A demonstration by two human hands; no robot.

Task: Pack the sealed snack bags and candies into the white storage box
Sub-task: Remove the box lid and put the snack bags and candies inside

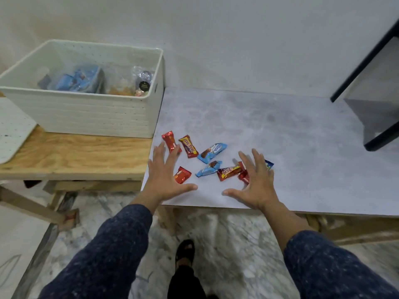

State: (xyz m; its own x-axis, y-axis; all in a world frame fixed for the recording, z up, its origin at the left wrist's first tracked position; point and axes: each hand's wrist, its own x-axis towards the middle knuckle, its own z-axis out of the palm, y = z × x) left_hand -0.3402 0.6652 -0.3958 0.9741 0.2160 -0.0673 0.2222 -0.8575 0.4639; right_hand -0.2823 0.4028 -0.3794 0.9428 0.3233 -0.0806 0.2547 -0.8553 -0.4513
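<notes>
My left hand (165, 178) and right hand (257, 182) are bare, with no rings, watch or gloves on them. Both my arms wear long sleeves of dark navy cloth flecked all over with tiny pale specks; the left sleeve (112, 251) ends a little short of the wrist, the right sleeve (330, 266) further up the forearm. Below, I have on a black trouser leg (185, 283) and a black open sandal (185, 251) with straps.
</notes>
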